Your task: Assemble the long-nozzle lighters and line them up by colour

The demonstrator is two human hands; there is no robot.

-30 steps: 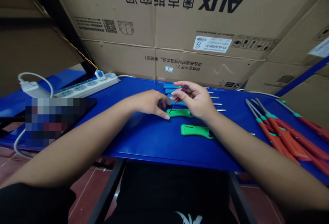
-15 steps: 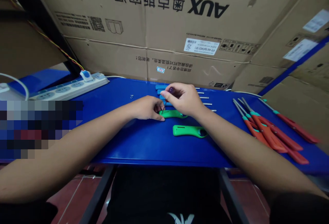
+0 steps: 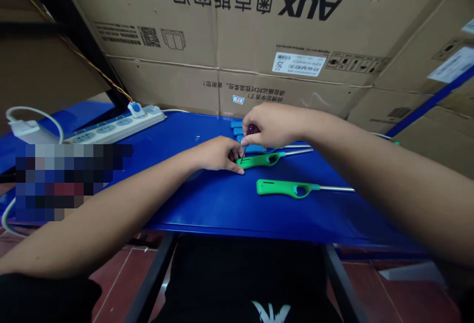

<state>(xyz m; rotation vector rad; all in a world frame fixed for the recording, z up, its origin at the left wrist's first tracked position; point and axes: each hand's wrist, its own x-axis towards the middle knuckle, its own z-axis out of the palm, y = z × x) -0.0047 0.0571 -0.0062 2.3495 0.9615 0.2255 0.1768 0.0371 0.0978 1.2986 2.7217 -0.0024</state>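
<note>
My left hand rests on the blue table, fingers curled against the butt end of a green long-nosed lighter and holding it down. My right hand pinches a small screwdriver with a dark purple handle, its thin tip pointing down at the lighter's end by my left fingers. A second green lighter lies alone nearer the table's front edge. Several blue lighters lie behind my hands, mostly hidden.
A white power strip with a blue plug lies at the back left. A blurred-out patch covers the table's left side. Large cardboard boxes stand right behind the table. My right forearm hides the table's right part.
My right arm has swung up and across, so it now covers the red lighters at the right. The screwdriver tip stays on the green lighter's end. The view shifted slightly.
</note>
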